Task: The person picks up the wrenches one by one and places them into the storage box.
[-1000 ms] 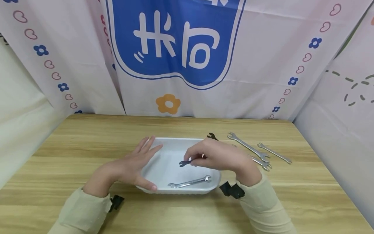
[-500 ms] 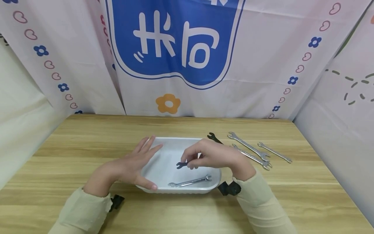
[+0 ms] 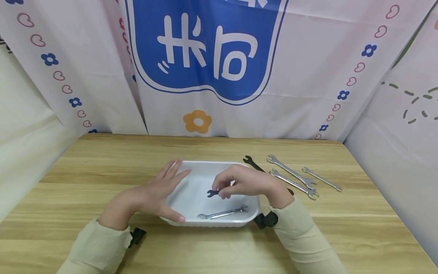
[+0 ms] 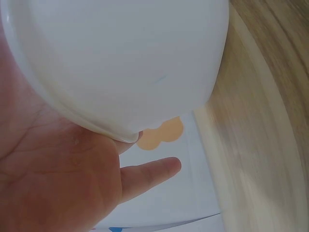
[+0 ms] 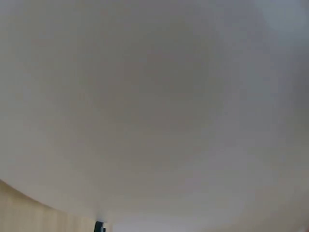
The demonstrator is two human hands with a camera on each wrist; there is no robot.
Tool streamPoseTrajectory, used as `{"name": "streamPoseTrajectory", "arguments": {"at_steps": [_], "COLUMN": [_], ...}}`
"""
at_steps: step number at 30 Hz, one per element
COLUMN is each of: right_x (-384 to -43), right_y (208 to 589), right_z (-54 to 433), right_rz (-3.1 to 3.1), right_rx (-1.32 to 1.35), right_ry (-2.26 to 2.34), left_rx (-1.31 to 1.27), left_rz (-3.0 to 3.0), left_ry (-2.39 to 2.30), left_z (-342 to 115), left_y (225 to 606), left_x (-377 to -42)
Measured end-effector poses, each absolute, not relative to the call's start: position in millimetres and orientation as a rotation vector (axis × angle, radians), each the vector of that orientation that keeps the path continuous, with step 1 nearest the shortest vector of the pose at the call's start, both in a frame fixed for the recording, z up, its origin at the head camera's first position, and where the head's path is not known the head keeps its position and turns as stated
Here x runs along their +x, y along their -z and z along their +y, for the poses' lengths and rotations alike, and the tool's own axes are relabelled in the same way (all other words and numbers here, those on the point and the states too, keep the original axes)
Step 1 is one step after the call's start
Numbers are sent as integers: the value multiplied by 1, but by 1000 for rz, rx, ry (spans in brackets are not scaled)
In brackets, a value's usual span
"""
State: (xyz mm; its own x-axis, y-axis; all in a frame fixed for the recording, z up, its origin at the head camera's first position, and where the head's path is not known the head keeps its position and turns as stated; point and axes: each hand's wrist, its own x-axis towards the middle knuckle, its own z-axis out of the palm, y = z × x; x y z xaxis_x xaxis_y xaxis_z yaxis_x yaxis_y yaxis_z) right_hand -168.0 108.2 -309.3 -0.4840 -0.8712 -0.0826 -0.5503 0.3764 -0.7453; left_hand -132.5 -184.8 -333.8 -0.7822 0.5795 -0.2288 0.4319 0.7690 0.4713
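A white rectangular tray (image 3: pixel 195 175) stands on the table. My left hand (image 3: pixel 154 194) lies spread at its left end, fingers straight, thumb on the front rim; in the left wrist view, the palm is against the tray's outer wall (image 4: pixel 120 58). Over the tray's inside, my right hand (image 3: pixel 244 182) pinches a small black open-end wrench (image 3: pixel 213 193) between thumb and fingers. One jaw end points left, and the rest is hidden by the fingers. Below it, a silver wrench (image 3: pixel 222 214) lies in the tray near the front wall. A blurred pale surface nearly fills the right wrist view.
Right of the tray lie several wrenches: a black one (image 3: pixel 252 163) partly behind my right hand, a large silver one (image 3: pixel 291 171), another silver one (image 3: pixel 295 184) and a slim silver one (image 3: pixel 321 179). A printed cloth (image 3: pixel 308 68) hangs behind the table (image 3: pixel 119 152).
My right hand has shifted slightly left and lowered with the black wrench, uncovering more of the wrenches on the table. The left hand stays in place at the tray.
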Motion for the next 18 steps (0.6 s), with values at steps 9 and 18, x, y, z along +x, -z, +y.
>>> {"name": "streamPoseTrajectory", "arguments": {"at_steps": [9,18], "right_x": [-173,-178], "right_y": [319,330], "right_z": [107,104], "right_rz": [2154,2199], "right_rx": [-1206,-1182], "right_ry": [943,908], "left_rx": [755,758], "left_rz": [2593,2594], "left_ry": [-584,-581], "left_z": [-184,-184], "left_y": [331,330], "left_x": [-130,-129]}}
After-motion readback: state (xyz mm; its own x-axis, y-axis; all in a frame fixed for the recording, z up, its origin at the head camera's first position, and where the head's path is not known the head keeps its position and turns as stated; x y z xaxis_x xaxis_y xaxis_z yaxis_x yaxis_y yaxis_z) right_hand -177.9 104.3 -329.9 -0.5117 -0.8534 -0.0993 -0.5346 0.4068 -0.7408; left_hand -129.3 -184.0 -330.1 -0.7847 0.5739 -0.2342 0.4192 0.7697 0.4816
